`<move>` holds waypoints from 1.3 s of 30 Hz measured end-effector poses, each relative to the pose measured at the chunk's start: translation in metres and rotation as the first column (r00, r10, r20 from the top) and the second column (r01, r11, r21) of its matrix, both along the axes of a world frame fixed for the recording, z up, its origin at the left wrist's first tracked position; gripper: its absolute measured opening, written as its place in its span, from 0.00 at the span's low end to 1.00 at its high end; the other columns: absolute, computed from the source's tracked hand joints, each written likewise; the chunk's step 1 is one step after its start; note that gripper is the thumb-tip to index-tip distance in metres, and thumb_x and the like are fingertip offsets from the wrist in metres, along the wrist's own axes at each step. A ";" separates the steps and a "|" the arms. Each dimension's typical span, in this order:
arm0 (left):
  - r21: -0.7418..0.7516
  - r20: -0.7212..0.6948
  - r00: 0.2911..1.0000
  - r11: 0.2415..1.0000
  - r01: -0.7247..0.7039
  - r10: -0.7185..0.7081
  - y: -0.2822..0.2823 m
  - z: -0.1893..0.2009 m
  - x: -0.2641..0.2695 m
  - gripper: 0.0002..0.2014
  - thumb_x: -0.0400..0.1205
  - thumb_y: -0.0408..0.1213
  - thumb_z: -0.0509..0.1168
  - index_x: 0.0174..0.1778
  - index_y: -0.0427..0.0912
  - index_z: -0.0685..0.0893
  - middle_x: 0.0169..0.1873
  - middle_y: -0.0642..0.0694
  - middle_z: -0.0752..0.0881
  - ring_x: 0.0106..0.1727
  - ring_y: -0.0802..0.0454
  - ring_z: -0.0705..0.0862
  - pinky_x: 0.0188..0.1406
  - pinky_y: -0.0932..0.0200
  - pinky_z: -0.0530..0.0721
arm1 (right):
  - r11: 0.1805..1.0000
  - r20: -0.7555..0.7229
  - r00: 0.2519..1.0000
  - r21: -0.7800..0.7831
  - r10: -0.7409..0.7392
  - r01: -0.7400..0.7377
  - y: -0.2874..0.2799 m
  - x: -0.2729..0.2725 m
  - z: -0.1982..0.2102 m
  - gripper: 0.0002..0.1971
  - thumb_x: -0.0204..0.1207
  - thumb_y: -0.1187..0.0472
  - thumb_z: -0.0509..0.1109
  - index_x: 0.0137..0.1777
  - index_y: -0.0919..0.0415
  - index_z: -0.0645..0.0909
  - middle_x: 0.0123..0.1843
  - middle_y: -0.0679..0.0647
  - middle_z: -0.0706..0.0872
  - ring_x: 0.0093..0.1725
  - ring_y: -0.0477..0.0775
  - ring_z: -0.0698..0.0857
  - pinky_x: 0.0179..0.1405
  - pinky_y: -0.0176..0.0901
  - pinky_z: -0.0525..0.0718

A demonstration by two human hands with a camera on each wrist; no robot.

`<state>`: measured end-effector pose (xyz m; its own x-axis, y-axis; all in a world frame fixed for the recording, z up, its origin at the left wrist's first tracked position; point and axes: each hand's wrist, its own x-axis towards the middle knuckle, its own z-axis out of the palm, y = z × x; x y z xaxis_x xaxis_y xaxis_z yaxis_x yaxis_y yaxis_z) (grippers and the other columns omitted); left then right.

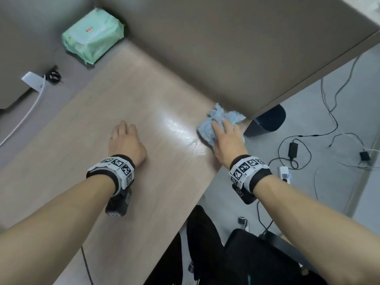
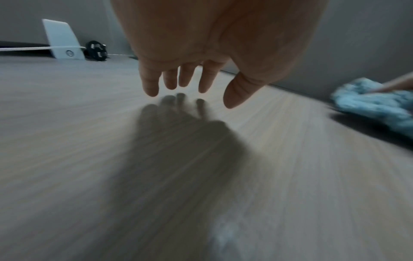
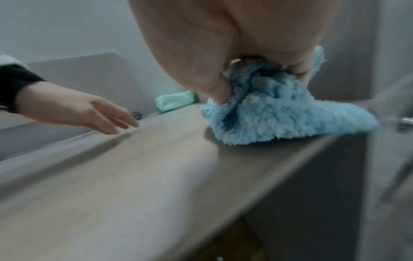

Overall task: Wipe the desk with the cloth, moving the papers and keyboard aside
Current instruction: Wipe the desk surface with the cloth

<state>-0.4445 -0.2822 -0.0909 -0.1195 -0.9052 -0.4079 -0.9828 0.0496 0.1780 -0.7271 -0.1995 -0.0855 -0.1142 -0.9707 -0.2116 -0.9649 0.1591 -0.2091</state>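
Observation:
A fluffy light-blue cloth (image 1: 218,120) (image 2: 375,109) (image 3: 279,120) lies bunched at the far right corner of the light wooden desk (image 1: 102,120), against the grey partition. My right hand (image 1: 224,136) (image 3: 223,53) presses down on it, thumb and fingers dug into its folds. My left hand (image 1: 125,138) (image 2: 201,44) (image 3: 89,109) is spread flat, palm down, low over the middle of the desk and holds nothing. A wet sheen marks the desk between the hands. No papers or keyboard are in view.
A green tissue packet (image 1: 93,36) (image 3: 175,100) sits in the far corner. A white adapter (image 1: 33,82) (image 2: 62,40) and black plug (image 1: 52,76) lie at the left. Grey partitions (image 1: 226,48) wall the back. A dark bin (image 1: 267,120) and cables (image 1: 298,149) are on the floor.

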 end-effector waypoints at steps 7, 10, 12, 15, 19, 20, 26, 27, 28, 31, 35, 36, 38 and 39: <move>0.048 -0.040 0.991 0.990 0.132 -0.130 0.013 -0.003 -0.021 0.28 0.76 0.34 0.61 0.75 0.40 0.69 0.81 0.39 0.63 0.80 0.36 0.59 0.76 0.40 0.67 | 0.926 0.042 0.934 0.122 0.355 -0.358 0.035 0.061 -0.014 0.26 0.72 0.58 0.76 0.70 0.54 0.75 0.72 0.62 0.73 0.60 0.68 0.76 0.47 0.61 0.86; 0.057 -0.003 0.991 0.989 0.136 -0.136 0.012 -0.003 -0.022 0.28 0.75 0.35 0.61 0.74 0.42 0.70 0.81 0.41 0.63 0.80 0.37 0.59 0.75 0.41 0.69 | 0.980 0.072 0.990 0.149 0.120 -0.130 0.045 0.018 -0.009 0.21 0.81 0.53 0.67 0.73 0.53 0.74 0.72 0.62 0.71 0.62 0.68 0.76 0.45 0.58 0.87; 0.052 0.009 0.989 0.988 0.145 -0.146 0.012 -0.002 -0.023 0.28 0.75 0.36 0.61 0.74 0.41 0.70 0.81 0.41 0.64 0.79 0.37 0.60 0.74 0.41 0.70 | 0.990 0.062 0.998 0.144 -0.016 0.007 0.049 -0.012 -0.006 0.19 0.81 0.54 0.65 0.72 0.53 0.75 0.70 0.62 0.70 0.59 0.68 0.78 0.45 0.56 0.86; 0.062 0.012 0.988 0.987 0.150 -0.151 0.013 0.001 -0.025 0.28 0.75 0.36 0.60 0.74 0.40 0.70 0.80 0.41 0.64 0.79 0.36 0.60 0.74 0.41 0.70 | 0.971 0.064 0.980 0.157 -0.191 0.179 0.040 -0.036 0.000 0.18 0.81 0.54 0.66 0.69 0.56 0.77 0.66 0.62 0.71 0.54 0.67 0.81 0.49 0.53 0.84; 0.090 -0.007 0.990 0.986 0.139 -0.139 0.012 0.004 -0.025 0.29 0.74 0.34 0.61 0.75 0.41 0.69 0.82 0.42 0.62 0.80 0.36 0.58 0.76 0.41 0.69 | 0.984 0.156 0.979 0.142 -0.130 0.108 0.025 -0.009 0.015 0.21 0.81 0.52 0.65 0.72 0.56 0.73 0.71 0.62 0.69 0.57 0.63 0.81 0.57 0.53 0.84; 0.095 -0.005 0.991 0.986 0.136 -0.136 0.012 0.005 -0.025 0.30 0.74 0.33 0.61 0.75 0.41 0.69 0.82 0.42 0.62 0.81 0.37 0.58 0.76 0.41 0.68 | 0.987 0.201 0.978 0.158 -0.059 0.028 0.028 0.009 0.017 0.23 0.80 0.52 0.65 0.73 0.56 0.71 0.72 0.61 0.67 0.58 0.63 0.81 0.56 0.53 0.85; 0.126 -0.010 0.991 0.983 0.133 -0.133 0.011 0.008 -0.023 0.33 0.73 0.32 0.61 0.77 0.42 0.67 0.83 0.43 0.60 0.82 0.38 0.56 0.78 0.44 0.66 | 0.921 0.158 0.957 0.271 0.243 -0.279 0.048 0.053 0.000 0.30 0.71 0.53 0.74 0.74 0.52 0.71 0.68 0.59 0.68 0.61 0.61 0.74 0.47 0.53 0.87; 0.128 -0.008 0.991 0.983 0.134 -0.134 0.010 0.008 -0.024 0.33 0.73 0.32 0.62 0.78 0.42 0.67 0.83 0.43 0.60 0.82 0.38 0.56 0.78 0.45 0.65 | 0.932 0.166 0.964 0.265 0.207 -0.246 0.047 0.042 -0.001 0.29 0.71 0.53 0.74 0.72 0.51 0.72 0.67 0.58 0.69 0.60 0.60 0.74 0.47 0.54 0.87; 0.132 -0.007 0.991 0.982 0.134 -0.134 0.009 0.009 -0.024 0.33 0.73 0.32 0.62 0.78 0.42 0.67 0.83 0.43 0.60 0.82 0.38 0.56 0.78 0.46 0.65 | 0.943 0.167 0.972 0.261 0.165 -0.205 0.047 0.030 -0.003 0.28 0.70 0.55 0.74 0.71 0.52 0.72 0.67 0.58 0.69 0.60 0.61 0.74 0.47 0.54 0.88; 0.129 -0.011 0.993 0.985 0.117 -0.117 0.010 0.010 -0.024 0.33 0.73 0.32 0.62 0.78 0.43 0.67 0.83 0.44 0.59 0.82 0.39 0.56 0.77 0.46 0.67 | 0.963 0.111 0.994 0.268 -0.018 -0.012 0.043 -0.009 -0.002 0.29 0.68 0.58 0.77 0.69 0.54 0.73 0.67 0.59 0.68 0.63 0.64 0.74 0.55 0.55 0.85; 0.119 0.016 0.992 0.986 0.119 -0.122 0.015 0.009 -0.028 0.34 0.72 0.32 0.63 0.77 0.41 0.66 0.83 0.43 0.59 0.81 0.38 0.56 0.76 0.44 0.68 | 0.950 0.027 0.996 0.302 -0.089 0.077 0.034 -0.011 0.000 0.31 0.67 0.60 0.79 0.69 0.58 0.72 0.67 0.62 0.67 0.61 0.66 0.74 0.55 0.54 0.82; 0.120 0.015 0.993 0.986 0.115 -0.118 0.015 0.009 -0.030 0.34 0.72 0.32 0.63 0.77 0.40 0.66 0.83 0.42 0.59 0.82 0.38 0.56 0.76 0.43 0.68 | 0.954 0.033 0.997 0.296 -0.065 0.052 0.033 -0.008 -0.002 0.29 0.68 0.61 0.78 0.69 0.59 0.73 0.66 0.62 0.67 0.60 0.66 0.74 0.53 0.53 0.81; 0.123 0.010 0.995 0.987 0.099 -0.101 0.013 0.010 -0.032 0.34 0.72 0.32 0.62 0.77 0.40 0.66 0.83 0.43 0.59 0.82 0.38 0.56 0.77 0.43 0.68 | 0.963 0.088 0.994 0.268 -0.057 0.032 0.030 -0.009 -0.008 0.29 0.67 0.62 0.77 0.69 0.58 0.74 0.65 0.61 0.69 0.59 0.65 0.75 0.53 0.54 0.83; 0.123 0.010 0.995 0.988 0.096 -0.098 0.012 0.010 -0.032 0.33 0.73 0.31 0.62 0.77 0.41 0.67 0.83 0.43 0.60 0.82 0.38 0.56 0.77 0.44 0.68 | 0.968 0.111 0.990 0.244 -0.084 0.055 0.025 -0.016 -0.011 0.29 0.68 0.63 0.77 0.70 0.56 0.75 0.65 0.62 0.70 0.59 0.65 0.76 0.55 0.55 0.83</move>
